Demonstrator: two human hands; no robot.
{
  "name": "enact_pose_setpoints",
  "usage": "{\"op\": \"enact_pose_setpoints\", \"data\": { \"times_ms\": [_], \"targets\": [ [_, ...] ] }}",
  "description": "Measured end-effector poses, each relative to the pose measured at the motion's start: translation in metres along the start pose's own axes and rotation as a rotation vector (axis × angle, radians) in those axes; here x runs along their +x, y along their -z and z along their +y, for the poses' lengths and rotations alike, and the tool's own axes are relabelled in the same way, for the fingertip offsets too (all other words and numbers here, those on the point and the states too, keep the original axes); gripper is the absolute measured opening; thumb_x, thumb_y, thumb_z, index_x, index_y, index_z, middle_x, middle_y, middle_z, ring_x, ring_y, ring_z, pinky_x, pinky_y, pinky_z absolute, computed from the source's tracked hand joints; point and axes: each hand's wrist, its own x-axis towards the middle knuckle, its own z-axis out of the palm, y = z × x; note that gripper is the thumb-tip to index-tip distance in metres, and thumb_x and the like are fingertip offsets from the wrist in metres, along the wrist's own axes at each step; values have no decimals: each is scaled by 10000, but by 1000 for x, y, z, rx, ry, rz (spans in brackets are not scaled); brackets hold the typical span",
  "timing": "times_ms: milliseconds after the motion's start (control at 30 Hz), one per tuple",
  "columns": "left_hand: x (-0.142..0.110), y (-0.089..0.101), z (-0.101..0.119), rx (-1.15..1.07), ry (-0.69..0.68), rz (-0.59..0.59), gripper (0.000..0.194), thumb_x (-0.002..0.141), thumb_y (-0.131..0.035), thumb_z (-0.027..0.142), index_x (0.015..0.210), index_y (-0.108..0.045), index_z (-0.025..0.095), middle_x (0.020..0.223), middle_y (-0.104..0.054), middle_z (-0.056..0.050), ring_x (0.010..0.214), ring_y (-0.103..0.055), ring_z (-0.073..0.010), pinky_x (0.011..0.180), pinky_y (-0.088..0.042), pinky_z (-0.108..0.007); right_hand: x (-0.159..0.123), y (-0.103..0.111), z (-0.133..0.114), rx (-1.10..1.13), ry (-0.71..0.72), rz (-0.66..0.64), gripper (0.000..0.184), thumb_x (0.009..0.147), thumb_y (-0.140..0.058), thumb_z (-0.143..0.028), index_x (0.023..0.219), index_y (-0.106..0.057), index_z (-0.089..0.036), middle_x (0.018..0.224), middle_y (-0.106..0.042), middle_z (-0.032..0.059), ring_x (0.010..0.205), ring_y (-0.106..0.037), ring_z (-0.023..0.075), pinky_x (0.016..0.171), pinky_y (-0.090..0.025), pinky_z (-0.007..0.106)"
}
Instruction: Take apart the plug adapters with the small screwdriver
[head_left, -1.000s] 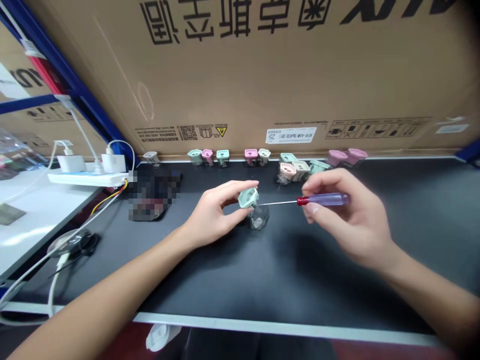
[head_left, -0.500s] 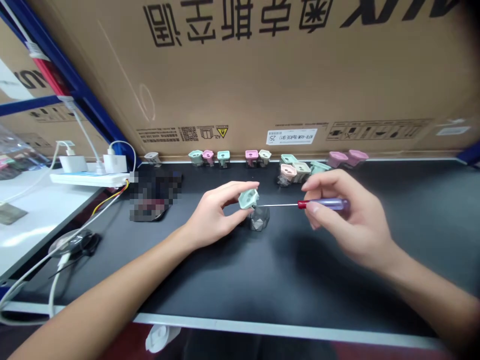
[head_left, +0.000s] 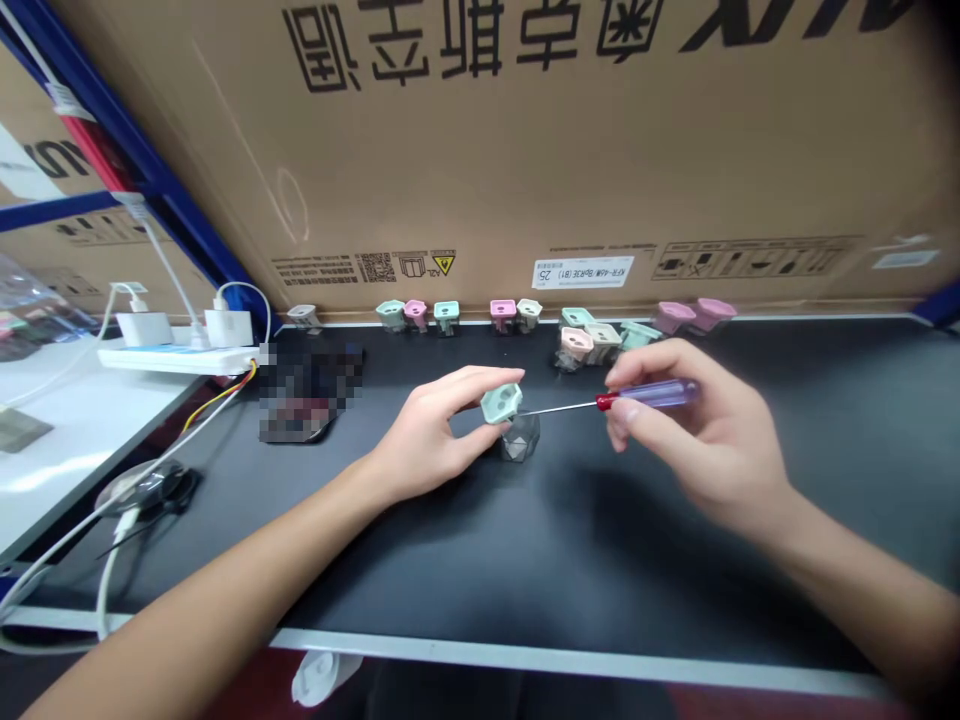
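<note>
Between the thumb and fingers of my left hand [head_left: 435, 430] is a mint-green pencil sharpener head [head_left: 501, 402] with two holes, tilted toward me. Just below it a clear faceted container [head_left: 520, 440] shows, partly hidden; whether the two are joined I cannot tell. My right hand [head_left: 705, 430] is closed around a screwdriver [head_left: 656, 394] with a purple, red-collared handle. Its thin shaft points left, and the tip reaches the right edge of the sharpener head; whether it touches I cannot tell.
Small pink, mint and cream sharpeners [head_left: 502, 314] line the back of the black table [head_left: 465, 570], some clustered right of centre [head_left: 576, 344]. Behind stands a large cardboard box [head_left: 480, 170]. A power strip [head_left: 180, 358], cables and a blurred dark object [head_left: 307, 400] lie left.
The sharpener head has shifted slightly right and turned a little in my left hand. The screwdriver's handle end has risen, so its shaft slopes more toward the head.
</note>
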Motion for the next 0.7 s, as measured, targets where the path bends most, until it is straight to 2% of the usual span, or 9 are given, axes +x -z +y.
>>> {"op": "enact_pose_setpoints", "data": {
  "times_ms": [200, 333, 700],
  "targets": [
    [0, -1, 2, 29, -20, -6, 437, 924, -663, 220, 1361, -638, 216, 1354, -658, -103, 1206, -654, -218, 1042, -545, -315, -2, -2, 2, 75, -82, -30, 99, 969, -655, -343, 999, -637, -250, 785, -605, -15, 524, -542, 115, 487, -475, 285],
    [0, -1, 1, 33, -26, -7, 450, 922, -667, 214, 1371, -629, 214, 1355, -656, -98, 1205, -654, -213, 1043, -545, -311, -3, -1, 3, 31, -58, -41, 71, 961, -660, -297, 969, -620, -240, 732, -584, -20, 531, -554, 123, 484, -475, 271],
    [1, 1, -1, 60, -24, 1, 444, 914, -681, 234, 1355, -634, 216, 1340, -669, -101, 1197, -659, -229, 1088, -521, -358, -3, -2, 10, 39, 6, 3, 89, 976, -649, -312, 949, -624, -231, 725, -555, -23, 529, -516, 113, 502, -460, 282]
  ]
}}
